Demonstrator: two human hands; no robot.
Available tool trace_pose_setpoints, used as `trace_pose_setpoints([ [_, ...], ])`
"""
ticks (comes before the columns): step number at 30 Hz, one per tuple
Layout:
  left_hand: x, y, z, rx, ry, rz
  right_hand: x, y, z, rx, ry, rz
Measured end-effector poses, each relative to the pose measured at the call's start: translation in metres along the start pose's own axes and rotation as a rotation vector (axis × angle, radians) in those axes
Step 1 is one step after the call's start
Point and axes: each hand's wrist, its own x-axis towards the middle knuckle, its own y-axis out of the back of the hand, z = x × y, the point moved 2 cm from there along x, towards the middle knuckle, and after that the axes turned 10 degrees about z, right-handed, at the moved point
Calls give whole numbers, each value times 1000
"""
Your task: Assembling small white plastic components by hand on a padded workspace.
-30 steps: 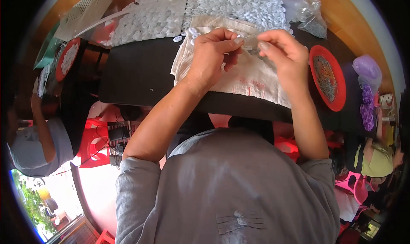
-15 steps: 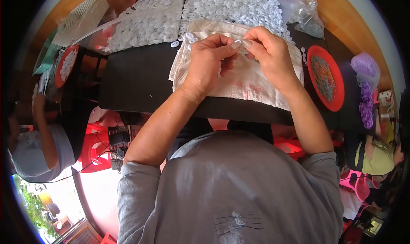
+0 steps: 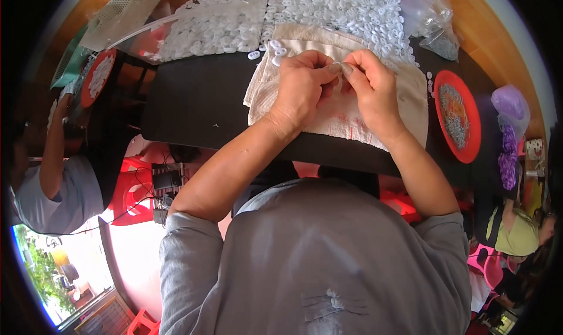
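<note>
Over a folded cream towel [image 3: 410, 109], my left hand [image 3: 300, 84] and my right hand [image 3: 378, 87] meet with thumbs and forefingers pinched together. A small white plastic piece is held at the left fingertips, mostly covered by them. What the right fingertips pinch is too small and hidden to tell. Several loose white oval pieces [image 3: 277, 52] with holes lie by the towel's far left corner. Past the towel spreads a large heap of similar white pieces [image 3: 340, 9].
To the right stands a red plate [image 3: 474, 141] of small silvery metal bits [image 3: 453, 115]. Beyond it lies a clear plastic bag [image 3: 440, 39]; a purple bag [image 3: 510, 106] hangs at far right. Another person [image 3: 64, 182] works at left beside a second red plate [image 3: 88, 94]. The dark table [image 3: 193, 106] ends near my body.
My fingertips have come together, and the white piece that showed between them is now mostly covered. The whole view has shifted slightly, moving the table things rightward.
</note>
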Motion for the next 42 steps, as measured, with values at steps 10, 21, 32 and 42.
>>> trace_pose_setpoints([
  [10, 0, 5, 13, 75, -89, 20, 8, 4, -5, 171, -112, -83],
  [21, -29, 51, 27, 219, -122, 145, 56, 9, -2, -384, 109, -179],
  [32, -42, 51, 11, 707, -556, 25, 71, -71, -15, -530, 495, -298],
  [42, -41, 55, 10, 618, -564, 41, 65, -86, -4, -672, 560, -454],
])
